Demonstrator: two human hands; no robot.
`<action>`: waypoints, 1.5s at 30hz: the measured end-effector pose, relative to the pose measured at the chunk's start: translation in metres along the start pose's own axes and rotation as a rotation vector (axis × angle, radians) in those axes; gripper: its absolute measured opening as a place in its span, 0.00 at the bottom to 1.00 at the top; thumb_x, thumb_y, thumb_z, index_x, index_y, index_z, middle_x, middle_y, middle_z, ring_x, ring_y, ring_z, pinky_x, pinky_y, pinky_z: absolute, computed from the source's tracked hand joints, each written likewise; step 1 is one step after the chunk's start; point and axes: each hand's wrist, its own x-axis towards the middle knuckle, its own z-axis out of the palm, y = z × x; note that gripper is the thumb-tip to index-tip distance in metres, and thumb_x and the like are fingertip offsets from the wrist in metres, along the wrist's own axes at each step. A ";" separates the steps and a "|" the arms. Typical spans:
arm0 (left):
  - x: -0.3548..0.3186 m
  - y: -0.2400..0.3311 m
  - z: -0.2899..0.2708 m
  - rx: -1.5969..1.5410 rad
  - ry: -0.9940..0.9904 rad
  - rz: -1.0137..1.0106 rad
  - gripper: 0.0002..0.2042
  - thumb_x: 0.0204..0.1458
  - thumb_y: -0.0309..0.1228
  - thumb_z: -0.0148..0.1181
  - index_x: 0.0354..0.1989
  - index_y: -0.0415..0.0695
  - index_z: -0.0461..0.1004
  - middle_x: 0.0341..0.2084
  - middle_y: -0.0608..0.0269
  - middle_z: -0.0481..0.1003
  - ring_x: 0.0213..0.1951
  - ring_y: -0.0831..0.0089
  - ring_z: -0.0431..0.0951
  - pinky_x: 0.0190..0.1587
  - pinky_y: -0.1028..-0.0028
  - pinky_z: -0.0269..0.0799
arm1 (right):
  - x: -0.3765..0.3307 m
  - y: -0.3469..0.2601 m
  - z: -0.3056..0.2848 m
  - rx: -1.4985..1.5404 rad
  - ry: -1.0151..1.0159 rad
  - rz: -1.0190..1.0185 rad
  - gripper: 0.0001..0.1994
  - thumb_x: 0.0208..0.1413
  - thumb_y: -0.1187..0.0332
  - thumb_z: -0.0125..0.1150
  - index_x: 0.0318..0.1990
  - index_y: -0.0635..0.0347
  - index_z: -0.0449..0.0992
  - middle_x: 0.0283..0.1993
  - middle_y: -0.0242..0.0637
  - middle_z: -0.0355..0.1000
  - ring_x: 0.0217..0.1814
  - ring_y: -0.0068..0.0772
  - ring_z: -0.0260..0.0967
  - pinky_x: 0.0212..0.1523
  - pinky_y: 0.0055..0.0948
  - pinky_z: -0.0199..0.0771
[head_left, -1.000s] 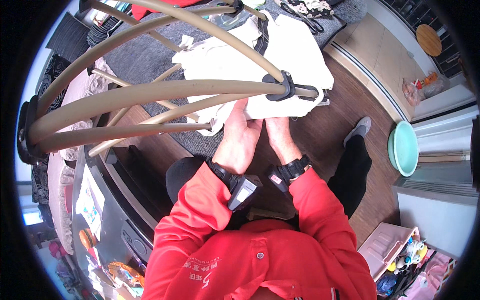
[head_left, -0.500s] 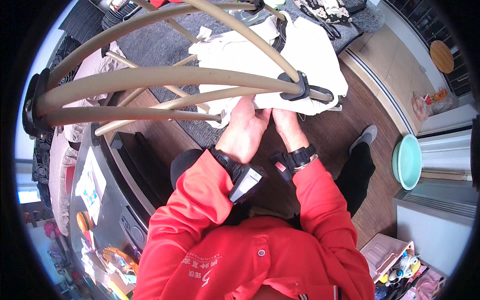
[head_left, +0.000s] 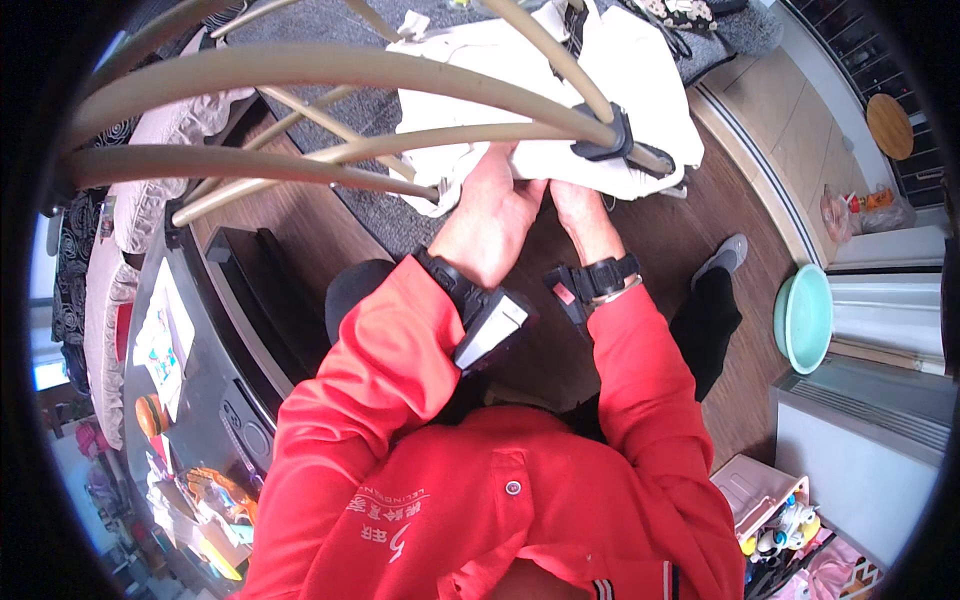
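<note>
A large white cloth (head_left: pixel 640 90) is spread over and through a frame of curved beige tubes (head_left: pixel 330 72) with black plastic joints. At the cloth's near edge, just below the lower tubes, my left hand (head_left: pixel 490 215) is closed on the fabric, its fingertips partly tucked out of sight. Close beside it, almost touching thumb to thumb, my right hand (head_left: pixel 585 222) grips the same edge. Both wrists carry black straps with small boxes. A black joint (head_left: pixel 603 135) holds the tube ends right above my right hand.
At left stands a dark table (head_left: pixel 215 350) with papers, a toy burger (head_left: pixel 151 415) and clutter. A mint-green basin (head_left: pixel 803 318) leans at right, above a pink bin (head_left: pixel 760 490) with toys. Grey bedding (head_left: pixel 370 215) lies beneath the frame, and wooden flooring (head_left: pixel 755 330) extends to the right.
The view has shifted, so the frame and cloth appear higher and the tubes' left ends run out of sight. My hands keep their hold on the cloth's edge.
</note>
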 end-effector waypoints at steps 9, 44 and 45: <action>-0.005 0.003 0.004 0.010 0.085 -0.048 0.09 0.51 0.29 0.57 0.39 0.41 0.71 0.35 0.60 0.75 0.38 0.68 0.77 0.37 0.69 0.76 | -0.017 -0.005 -0.007 -0.420 0.046 -0.050 0.09 0.53 0.76 0.49 0.41 0.67 0.70 0.40 0.46 0.70 0.45 0.42 0.66 0.47 0.37 0.66; 0.004 -0.008 -0.018 0.130 -0.017 -0.087 0.10 0.53 0.33 0.56 0.42 0.46 0.70 0.36 0.64 0.75 0.39 0.70 0.75 0.36 0.70 0.74 | -0.094 -0.005 -0.056 -0.043 -0.065 0.512 0.06 0.54 0.70 0.57 0.35 0.63 0.74 0.30 0.28 0.73 0.29 0.17 0.67 0.33 0.19 0.68; 0.002 -0.009 -0.020 0.135 -0.039 -0.114 0.10 0.53 0.34 0.56 0.42 0.46 0.70 0.36 0.63 0.74 0.40 0.70 0.74 0.37 0.69 0.73 | -0.097 -0.008 -0.057 -0.034 -0.071 0.552 0.06 0.55 0.70 0.56 0.37 0.62 0.74 0.30 0.29 0.72 0.29 0.18 0.68 0.32 0.19 0.68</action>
